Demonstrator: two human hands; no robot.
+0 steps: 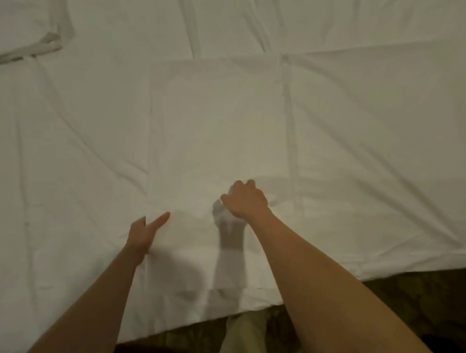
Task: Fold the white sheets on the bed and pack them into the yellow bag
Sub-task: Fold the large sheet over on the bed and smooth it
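Observation:
A folded white sheet [218,127] lies as a long rectangle on the bed, running from the middle toward the near edge. My left hand [144,232] grips its near left edge, thumb on top and fingers tucked under the cloth. My right hand [245,200] rests knuckles-up on the sheet's near part, its fingers curled into a bunch of the fabric. No yellow bag is in view.
The bed [376,157] is covered in wrinkled white bedding across the whole view. A bunched white cloth [30,48] lies at the far left. The bed's near edge [383,273] borders a dark patterned floor [422,302]. My trouser leg [245,339] shows below.

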